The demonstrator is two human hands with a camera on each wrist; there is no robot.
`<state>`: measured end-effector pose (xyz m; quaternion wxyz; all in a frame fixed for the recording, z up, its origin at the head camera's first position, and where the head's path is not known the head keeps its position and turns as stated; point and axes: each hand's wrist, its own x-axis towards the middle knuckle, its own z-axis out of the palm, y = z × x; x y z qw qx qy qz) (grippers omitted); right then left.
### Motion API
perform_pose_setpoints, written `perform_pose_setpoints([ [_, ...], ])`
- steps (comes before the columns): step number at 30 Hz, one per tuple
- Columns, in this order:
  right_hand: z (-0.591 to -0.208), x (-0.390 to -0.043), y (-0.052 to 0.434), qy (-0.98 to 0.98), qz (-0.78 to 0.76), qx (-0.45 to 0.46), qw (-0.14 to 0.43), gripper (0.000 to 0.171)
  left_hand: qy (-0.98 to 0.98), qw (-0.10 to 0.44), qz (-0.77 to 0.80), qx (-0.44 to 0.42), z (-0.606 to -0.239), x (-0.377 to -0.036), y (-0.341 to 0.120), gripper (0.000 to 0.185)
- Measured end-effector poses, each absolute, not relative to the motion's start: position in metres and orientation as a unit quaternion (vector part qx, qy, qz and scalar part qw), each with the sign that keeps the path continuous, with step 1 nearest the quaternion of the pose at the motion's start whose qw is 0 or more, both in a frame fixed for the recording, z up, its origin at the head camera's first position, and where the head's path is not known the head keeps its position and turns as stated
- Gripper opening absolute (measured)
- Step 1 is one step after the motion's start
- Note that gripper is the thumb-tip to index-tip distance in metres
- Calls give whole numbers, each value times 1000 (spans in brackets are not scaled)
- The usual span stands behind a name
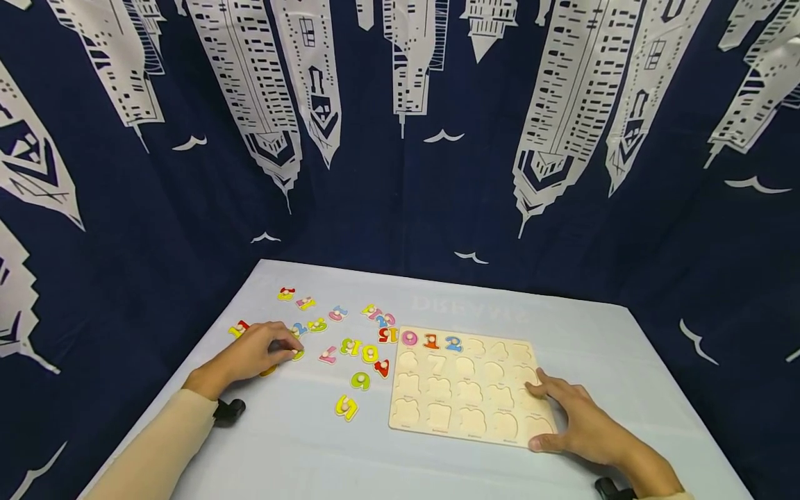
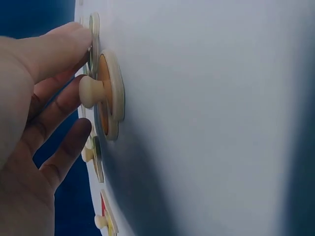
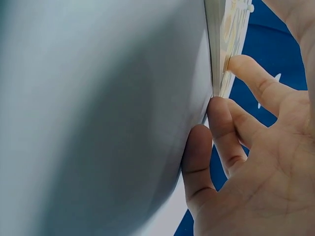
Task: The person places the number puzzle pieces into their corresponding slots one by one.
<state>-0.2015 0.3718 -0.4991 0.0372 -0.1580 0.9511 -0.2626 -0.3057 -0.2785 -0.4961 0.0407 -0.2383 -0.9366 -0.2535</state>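
My left hand (image 1: 287,349) lies on the table among loose number pieces. Its loosely curled fingertips (image 2: 78,83) touch the wooden knob (image 2: 91,92) of a yellow-orange piece (image 1: 298,355) that lies flat; no pinch on the knob shows. My right hand (image 1: 542,413) rests on the front right corner of the wooden puzzle board (image 1: 469,389), fingers on top and thumb at the front edge. In the right wrist view its fingertips (image 3: 219,105) touch the board's edge (image 3: 221,49). A pink 0 (image 1: 409,338), a red 1 (image 1: 431,341) and a blue 2 (image 1: 453,343) sit in the board's top row.
Several loose coloured numbers (image 1: 350,347) are scattered on the pale table (image 1: 300,444) left of the board, from the far left to a yellow piece (image 1: 346,407) near the front. A dark blue curtain with white towers (image 1: 400,139) surrounds the table.
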Motion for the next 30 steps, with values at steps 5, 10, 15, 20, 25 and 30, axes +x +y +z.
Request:
perform_pose_setpoints([
  [5,-499,-201,372,952,-259,-157,39,101,-939,35,-259,-224,-499,-308,-275,11],
  [10,-498,-202,372,954,-253,-154,37,102,-936,36,-275,-215,-499,-308,-270,14],
  [15,-499,-201,372,952,-261,-155,40,101,-934,25,-284,-217,-497,-307,-270,14],
  [20,-500,-200,374,951,-265,-158,37,100,-938,15,-269,-217,-495,-306,-269,11],
  [25,-500,-199,376,949,-266,-164,35,101,-934,33,-275,-226,-490,-304,-259,13],
  [30,-500,-200,376,950,-263,-167,34,101,-921,69,-288,-254,-477,-308,-229,13],
])
